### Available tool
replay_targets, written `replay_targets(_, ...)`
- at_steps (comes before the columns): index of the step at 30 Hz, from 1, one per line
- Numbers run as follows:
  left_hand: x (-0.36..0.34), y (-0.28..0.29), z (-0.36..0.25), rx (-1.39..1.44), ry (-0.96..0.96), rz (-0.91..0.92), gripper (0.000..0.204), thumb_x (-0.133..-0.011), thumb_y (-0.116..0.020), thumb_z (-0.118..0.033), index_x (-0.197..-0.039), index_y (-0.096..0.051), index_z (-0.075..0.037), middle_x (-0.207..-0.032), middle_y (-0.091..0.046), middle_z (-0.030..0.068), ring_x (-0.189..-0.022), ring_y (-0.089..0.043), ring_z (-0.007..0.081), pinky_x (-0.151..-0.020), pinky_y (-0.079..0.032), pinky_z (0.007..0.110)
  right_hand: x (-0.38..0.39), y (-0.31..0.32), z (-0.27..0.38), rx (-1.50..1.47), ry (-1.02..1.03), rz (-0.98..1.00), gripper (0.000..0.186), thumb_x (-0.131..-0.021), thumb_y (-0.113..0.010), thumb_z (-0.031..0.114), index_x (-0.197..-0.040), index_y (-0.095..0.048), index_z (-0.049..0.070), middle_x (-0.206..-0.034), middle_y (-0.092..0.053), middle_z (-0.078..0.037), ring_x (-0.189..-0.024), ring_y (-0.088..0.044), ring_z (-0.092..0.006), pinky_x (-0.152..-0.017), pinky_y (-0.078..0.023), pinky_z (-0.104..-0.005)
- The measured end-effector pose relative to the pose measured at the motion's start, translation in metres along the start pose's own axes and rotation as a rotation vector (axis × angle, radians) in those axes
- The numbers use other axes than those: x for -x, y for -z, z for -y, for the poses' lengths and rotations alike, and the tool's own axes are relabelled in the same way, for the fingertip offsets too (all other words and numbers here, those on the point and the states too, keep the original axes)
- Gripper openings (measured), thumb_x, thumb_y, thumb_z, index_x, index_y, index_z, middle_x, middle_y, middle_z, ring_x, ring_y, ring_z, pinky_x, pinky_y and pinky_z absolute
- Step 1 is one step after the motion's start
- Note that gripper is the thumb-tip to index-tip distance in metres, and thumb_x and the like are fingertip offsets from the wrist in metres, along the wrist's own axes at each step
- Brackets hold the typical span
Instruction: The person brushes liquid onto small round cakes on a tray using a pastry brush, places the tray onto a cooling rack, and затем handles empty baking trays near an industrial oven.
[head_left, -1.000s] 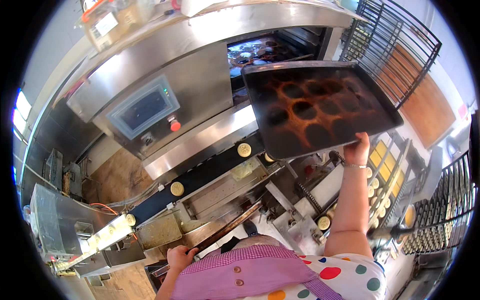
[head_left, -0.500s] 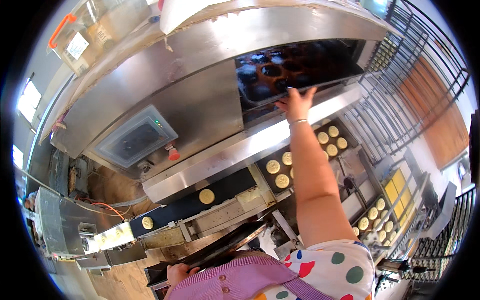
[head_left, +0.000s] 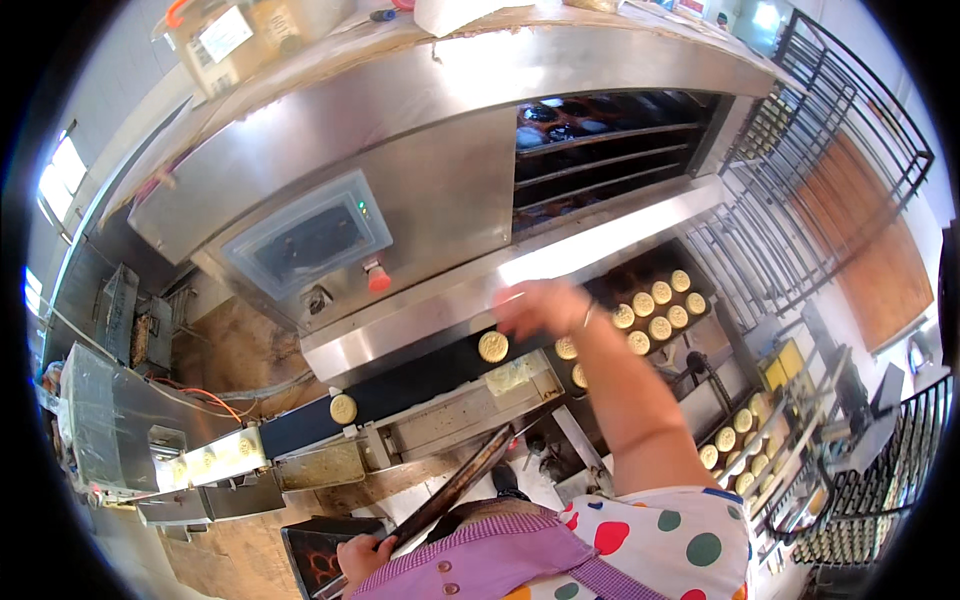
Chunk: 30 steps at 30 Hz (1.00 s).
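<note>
My right hand [head_left: 540,308] is blurred over the black conveyor belt [head_left: 420,378], just above a round, pale, patterned pastry [head_left: 493,346]; its finger state is unclear. To its right lies a dark tray [head_left: 650,270] with rows of similar pastries. My left hand [head_left: 358,555], low at my body, grips a dark, stained baking tray [head_left: 440,500] beside another tray [head_left: 305,540]. The open oven [head_left: 610,165] above my right hand holds dark trays on several shelves.
A steel front with a touch panel [head_left: 305,230] and red knob [head_left: 378,278] is left of the opening. A feeder machine [head_left: 100,410] stands at the belt's left end. Wire racks [head_left: 830,200] stand at right, above another pastry tray [head_left: 740,445]. A plastic container [head_left: 225,55] sits on top.
My right hand held a large dark tray, pushed it into the oven, and has released it and moved down-left to the belt. The pastry tray below the oven has come into view.
</note>
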<state>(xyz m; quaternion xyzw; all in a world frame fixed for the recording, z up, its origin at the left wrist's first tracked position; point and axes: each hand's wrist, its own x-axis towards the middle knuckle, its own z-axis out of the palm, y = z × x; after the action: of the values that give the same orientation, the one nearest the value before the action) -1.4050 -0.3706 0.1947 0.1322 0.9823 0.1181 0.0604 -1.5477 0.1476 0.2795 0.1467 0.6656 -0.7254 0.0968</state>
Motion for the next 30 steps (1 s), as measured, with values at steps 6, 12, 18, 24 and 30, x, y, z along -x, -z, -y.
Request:
replay_targets(6,0.004,-0.010,0.000,0.092,-0.252,-0.041,0.033,-0.068,-0.073,-0.038,-0.054,-0.061,-0.010,-0.055,-0.056,0.0054,-0.056,-0.056,0.0259,-0.057,-0.037,0.038,0.165,-0.185,-0.222,-0.218,-0.612,0.478,0.041,-0.089,-0.055,0.031,-0.117,-0.051,0.000,-0.110,-0.060,-0.016,-0.091,-0.064,-0.0309,-0.070,-0.056,-0.0372)
replay_targets(12,0.053,0.037,-0.009,0.144,-0.577,-0.130,0.024,-0.067,-0.074,-0.033,-0.060,-0.062,-0.014,-0.060,-0.056,0.0013,-0.060,-0.056,0.0208,-0.064,-0.036,0.036,0.238,-0.278,-0.220,-1.077,-0.432,-0.200,0.034,-0.087,-0.052,0.020,-0.113,-0.051,-0.002,-0.111,-0.060,-0.018,-0.100,-0.059,-0.0330,-0.087,-0.051,-0.0461)
replay_targets(18,0.081,0.070,0.079,0.124,-0.239,-0.246,0.040,-0.074,-0.063,-0.014,-0.113,-0.059,-0.006,-0.110,-0.059,0.0135,-0.099,-0.057,0.0286,-0.087,-0.038,0.043,0.308,-0.271,-0.192,-0.992,-0.111,-0.343,0.038,-0.083,-0.048,0.015,-0.116,-0.051,-0.004,-0.111,-0.061,-0.019,-0.098,-0.061,-0.0336,-0.086,-0.052,-0.0469)
replay_targets(24,0.065,0.069,0.029,1.883,0.329,0.862,0.078,-0.060,-0.051,0.006,-0.136,-0.036,-0.002,-0.127,-0.051,0.0112,-0.118,-0.049,0.0253,-0.098,-0.041,0.038,0.368,-0.184,-0.163,-0.890,0.199,-0.423,0.043,-0.073,-0.055,0.011,-0.112,-0.050,-0.005,-0.101,-0.063,-0.020,-0.087,-0.066,-0.0346,-0.071,-0.058,-0.0484)
replay_targets(30,-0.029,0.051,-0.150,1.781,-0.294,0.836,0.088,-0.062,-0.059,-0.001,-0.143,-0.024,-0.003,-0.140,-0.038,0.0100,-0.130,-0.036,0.0240,-0.109,-0.027,0.036,0.347,-0.106,-0.107,-0.441,0.785,-1.270,0.062,-0.072,-0.051,0.000,-0.133,-0.036,0.003,-0.113,-0.055,-0.009,-0.092,-0.059,-0.0198,-0.074,-0.051,-0.0279)
